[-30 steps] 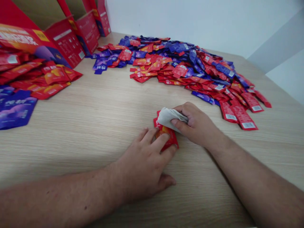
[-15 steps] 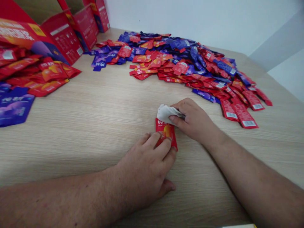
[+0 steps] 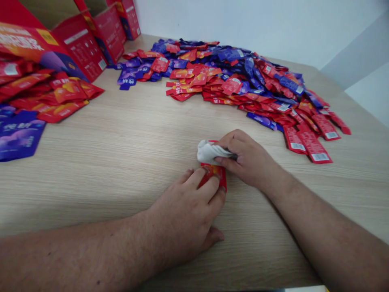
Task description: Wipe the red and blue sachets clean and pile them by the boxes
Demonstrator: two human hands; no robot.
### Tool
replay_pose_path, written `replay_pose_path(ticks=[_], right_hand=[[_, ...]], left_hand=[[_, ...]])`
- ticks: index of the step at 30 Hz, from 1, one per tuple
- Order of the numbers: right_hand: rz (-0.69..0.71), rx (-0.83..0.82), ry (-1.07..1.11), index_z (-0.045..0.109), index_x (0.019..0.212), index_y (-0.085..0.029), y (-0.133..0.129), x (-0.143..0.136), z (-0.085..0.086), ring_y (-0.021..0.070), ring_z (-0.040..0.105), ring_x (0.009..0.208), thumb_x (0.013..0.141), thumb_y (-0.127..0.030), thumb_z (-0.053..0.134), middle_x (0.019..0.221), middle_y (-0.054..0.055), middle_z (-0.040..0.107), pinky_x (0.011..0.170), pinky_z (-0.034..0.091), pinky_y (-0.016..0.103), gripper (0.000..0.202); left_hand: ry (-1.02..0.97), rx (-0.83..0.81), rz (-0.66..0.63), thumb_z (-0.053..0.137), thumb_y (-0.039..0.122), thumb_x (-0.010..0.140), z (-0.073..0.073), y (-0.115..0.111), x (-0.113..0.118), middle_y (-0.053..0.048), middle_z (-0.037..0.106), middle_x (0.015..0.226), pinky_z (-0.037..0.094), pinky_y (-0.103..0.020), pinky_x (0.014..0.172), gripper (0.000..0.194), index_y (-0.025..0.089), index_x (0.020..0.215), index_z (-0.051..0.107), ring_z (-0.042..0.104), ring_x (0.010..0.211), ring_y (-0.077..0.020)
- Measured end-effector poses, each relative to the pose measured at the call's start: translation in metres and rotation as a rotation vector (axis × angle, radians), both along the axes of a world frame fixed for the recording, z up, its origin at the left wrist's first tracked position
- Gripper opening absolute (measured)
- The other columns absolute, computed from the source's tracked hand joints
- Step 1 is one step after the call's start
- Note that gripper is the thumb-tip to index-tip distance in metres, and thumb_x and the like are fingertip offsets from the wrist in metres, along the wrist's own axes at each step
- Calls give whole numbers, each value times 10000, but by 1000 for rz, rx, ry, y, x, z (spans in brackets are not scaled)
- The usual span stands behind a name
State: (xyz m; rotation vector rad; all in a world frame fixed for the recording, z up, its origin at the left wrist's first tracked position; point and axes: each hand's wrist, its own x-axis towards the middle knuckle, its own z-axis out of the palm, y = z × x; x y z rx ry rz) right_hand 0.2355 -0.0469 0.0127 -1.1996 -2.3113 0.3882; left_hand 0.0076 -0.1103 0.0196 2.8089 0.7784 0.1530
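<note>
We have one red packet [image 3: 221, 172] lying flat on the surface [image 3: 121, 170], between both hands and well apart from the other packets, which gives the fingers room all round it. The left hand [image 3: 191, 211] has its fingertips bent down on the near half of the packet, thumb off to the side; its grip is spread and pinches nothing, so we read it as a press from above, probably to stop the packet sliding. The right hand [image 3: 243, 156] has a narrow grip, thumb against fingers on a folded white cloth [image 3: 209, 152], with the loose end poking out over the packet's far half. Held that way, we'd say the cloth can bear on the packet without the knuckles getting in the way. The cloth hides part of the packet and the picture is soft, so we can't be sure how firmly they touch. Beyond, a long heap of red and blue packets [image 3: 212, 77] curves along the back, apart from the hands; another pile [image 3: 60, 97] lies at left, by the red boxes [image 3: 82, 44].
</note>
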Motion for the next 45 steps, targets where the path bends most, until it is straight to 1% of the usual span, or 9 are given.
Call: replay_pose_path(ticks=[6,11,19,23,27,30,36,41,45], right_hand=[[100,-47,14,764,1097,-271,-5,3,4,254,645,982,933,-259,690,1060,78,683,851,554,402,180],[-52,-7,7,747,1105,-250,1,9,1,279,643,982,936,-335,698,1055,87,690,882,539,443,196],[-31,-47,36,749,1112,-246,7,13,1,272,643,957,946,-392,678,1017,70,719,845,520,410,233],[-118,3,23,742,1098,-242,10,17,2,288,648,966,936,-341,654,1024,78,738,852,519,437,210],[-253,65,34,733,1082,-255,14,23,1,320,664,1003,918,-365,663,1050,87,749,869,527,480,209],[-290,75,35,725,1080,-260,13,25,3,325,673,983,916,-371,663,1036,82,749,853,533,491,207],[-294,121,50,699,1031,-257,0,14,11,315,658,928,942,-389,638,962,88,711,803,531,483,170],[-132,72,-56,641,975,-239,-12,-4,4,280,618,918,900,-263,657,972,89,651,782,519,429,81],[-271,65,-167,593,924,-237,-7,-2,-1,287,598,914,880,-241,665,917,82,597,806,514,434,85]], left_hand=[[-14,-2,20,656,628,920,-2,-3,0,-185,590,1498,433,-585,1196,797,86,1499,575,496,1382,-420],[-49,0,35,661,633,915,-3,-3,1,-211,557,1525,471,-610,1136,800,91,1495,565,498,1375,-442],[-352,-230,-39,559,221,958,9,33,-8,-90,728,1155,581,-336,938,188,167,1080,691,678,1061,-203],[-237,-9,33,512,204,983,-5,58,-10,-136,642,1457,454,-508,1167,424,159,1387,629,559,1379,-289],[-20,38,50,509,360,1032,-18,67,-9,-131,491,1638,349,-689,1194,576,251,1596,469,402,1526,-382],[14,93,105,511,441,1033,-13,65,-9,-143,601,1493,362,-695,1164,533,247,1528,553,504,1412,-386],[66,190,225,547,436,997,6,54,-5,-139,696,993,535,-526,902,331,162,1057,722,649,997,-343],[70,150,294,561,425,984,7,47,-3,-135,715,945,540,-510,825,304,153,1015,694,655,963,-350],[60,145,304,554,421,989,6,47,-3,-128,724,982,535,-492,835,284,170,1010,684,651,983,-332]])
